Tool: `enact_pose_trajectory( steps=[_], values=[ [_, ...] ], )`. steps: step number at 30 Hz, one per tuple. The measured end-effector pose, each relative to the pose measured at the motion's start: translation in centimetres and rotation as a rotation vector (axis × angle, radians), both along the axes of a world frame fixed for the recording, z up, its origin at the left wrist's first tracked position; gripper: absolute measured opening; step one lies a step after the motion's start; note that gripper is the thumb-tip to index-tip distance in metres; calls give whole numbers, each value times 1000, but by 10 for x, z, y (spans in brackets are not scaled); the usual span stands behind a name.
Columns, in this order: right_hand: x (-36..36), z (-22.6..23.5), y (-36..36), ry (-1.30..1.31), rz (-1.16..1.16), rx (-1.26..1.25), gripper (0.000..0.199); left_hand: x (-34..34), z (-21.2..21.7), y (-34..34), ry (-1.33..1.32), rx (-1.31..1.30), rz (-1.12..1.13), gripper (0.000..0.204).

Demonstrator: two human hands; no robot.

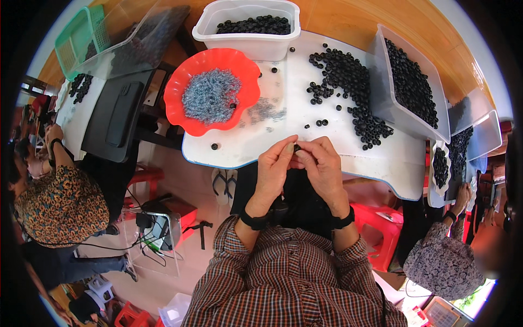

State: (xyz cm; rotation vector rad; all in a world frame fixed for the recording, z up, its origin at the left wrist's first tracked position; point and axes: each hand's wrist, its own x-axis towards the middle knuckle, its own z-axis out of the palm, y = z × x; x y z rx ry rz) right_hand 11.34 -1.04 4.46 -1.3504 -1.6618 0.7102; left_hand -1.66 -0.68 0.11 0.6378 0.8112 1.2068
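We pinch a small black rubber ring (pixel 297 147) between our left hand (pixel 274 166) and right hand (pixel 321 163), fingertips closed on it at the white table's (pixel 327 143) near edge. It could slip floorward. Beyond the edge, a red scalloped plastic dish (pixel 188 90) of grey springs and scattered black rings (pixel 348 82) crowd any reach.

I see a small black ring (pixel 297 147) pinched between the fingertips of my left hand (pixel 275 166) and right hand (pixel 321 163), just over the near edge of the white desk (pixel 261 144). It is mostly hidden by the fingers, so I cannot tell its tilt.
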Motion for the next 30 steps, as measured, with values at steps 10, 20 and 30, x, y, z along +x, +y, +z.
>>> enact_pose_trajectory(
  steps=[10,20,30],
  values=[
    [-30,-10,14,-34,121,-22,17,-38,-2,-11,125,42,164,28],
    [-60,-27,37,-387,-153,159,8,-50,-3,-12,23,-8,194,25],
    [-53,-36,44,-443,-215,204,12,-50,-6,-11,-11,-6,193,24]
  ],
)
